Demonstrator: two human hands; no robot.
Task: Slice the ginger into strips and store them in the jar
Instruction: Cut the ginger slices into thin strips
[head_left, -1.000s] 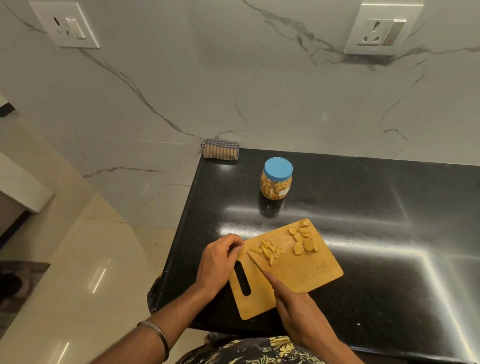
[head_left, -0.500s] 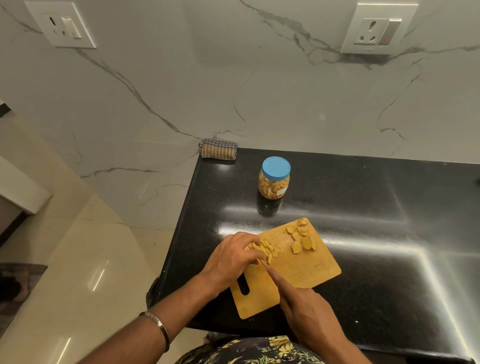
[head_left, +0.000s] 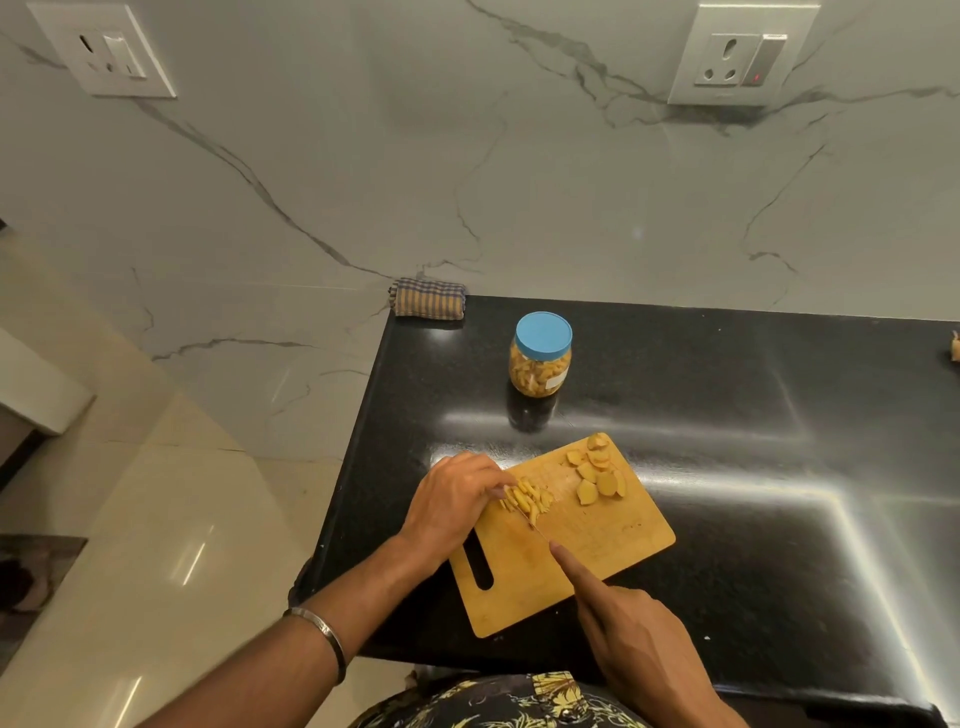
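A person is cutting ginger on a wooden cutting board (head_left: 597, 540) lying at 6 o'clock on a black counter (head_left: 727, 415). The left hand (head_left: 452, 499), fingers curled, is pressing down on a small heap of ginger strips (head_left: 527, 499) at the board's 10 o'clock corner, while the right hand (head_left: 634, 629) is gripping a knife (head_left: 535, 525), index finger lying along its spine, the thin blade meeting the heap. To do this cleanly, the left fingertips probably want tucking back from the edge, and the blade wants short, even strokes so the strips are coming out alike. At the board's 1 o'clock corner, about 7 uncut ginger slices (head_left: 597, 473) are waiting. At 12 o'clock from the board, 1 jar (head_left: 540, 358) is standing with its blue lid (head_left: 543, 335) on, already partly filled. Counted: 1 board, 1 knife, 1 jar, 1 folded cloth (head_left: 428, 297) at the counter's 11 o'clock corner, 2 wall sockets; the strips are too small to count.
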